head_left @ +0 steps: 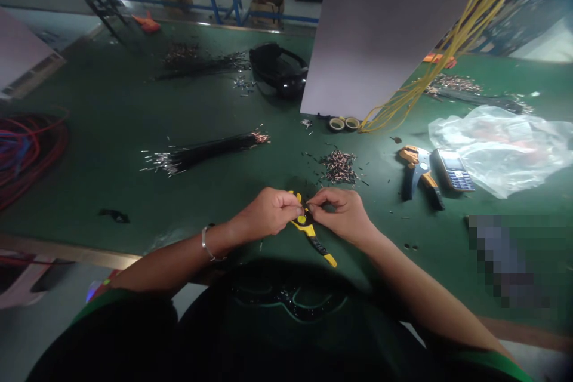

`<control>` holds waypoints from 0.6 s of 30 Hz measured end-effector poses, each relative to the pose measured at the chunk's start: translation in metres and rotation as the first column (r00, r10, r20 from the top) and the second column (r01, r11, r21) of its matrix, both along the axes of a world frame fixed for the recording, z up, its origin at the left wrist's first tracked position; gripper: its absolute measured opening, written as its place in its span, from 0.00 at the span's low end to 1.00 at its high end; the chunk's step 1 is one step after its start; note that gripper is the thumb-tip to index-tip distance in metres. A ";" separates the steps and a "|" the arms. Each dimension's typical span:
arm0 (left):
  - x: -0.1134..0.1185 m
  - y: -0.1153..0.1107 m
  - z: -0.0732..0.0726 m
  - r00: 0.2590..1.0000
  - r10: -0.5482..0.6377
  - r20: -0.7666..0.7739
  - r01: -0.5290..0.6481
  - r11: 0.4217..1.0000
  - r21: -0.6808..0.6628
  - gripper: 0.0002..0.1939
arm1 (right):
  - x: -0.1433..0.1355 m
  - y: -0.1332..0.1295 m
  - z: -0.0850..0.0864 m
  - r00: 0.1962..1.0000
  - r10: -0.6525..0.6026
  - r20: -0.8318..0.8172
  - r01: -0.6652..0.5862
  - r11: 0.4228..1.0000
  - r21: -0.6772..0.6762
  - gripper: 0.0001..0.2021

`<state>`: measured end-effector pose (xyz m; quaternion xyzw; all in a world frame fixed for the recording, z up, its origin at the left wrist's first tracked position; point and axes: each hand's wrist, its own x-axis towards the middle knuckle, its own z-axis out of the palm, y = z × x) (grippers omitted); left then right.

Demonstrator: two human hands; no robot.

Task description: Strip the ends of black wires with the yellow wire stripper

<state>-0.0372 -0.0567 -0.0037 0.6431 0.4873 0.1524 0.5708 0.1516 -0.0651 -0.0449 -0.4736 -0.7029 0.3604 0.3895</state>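
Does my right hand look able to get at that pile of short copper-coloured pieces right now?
Probably yes: your right hand is just on the near side of the pile, and nothing bulky stands between them.

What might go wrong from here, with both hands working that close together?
The left hand and right hand meet over the yellow-and-black pliers, so a knuckle could knock that tool askew. The pile of small copper-coloured pieces sits just beyond the fingers; a forward slip might scatter it. The black wire bundle has ends fanning out, so a bump could spread it further.
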 end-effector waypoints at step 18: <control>0.008 -0.012 -0.019 0.998 0.016 0.065 -0.029 0.976 0.214 0.13 | -0.007 -0.001 -0.006 0.984 -0.090 0.151 0.034 0.939 0.342 0.07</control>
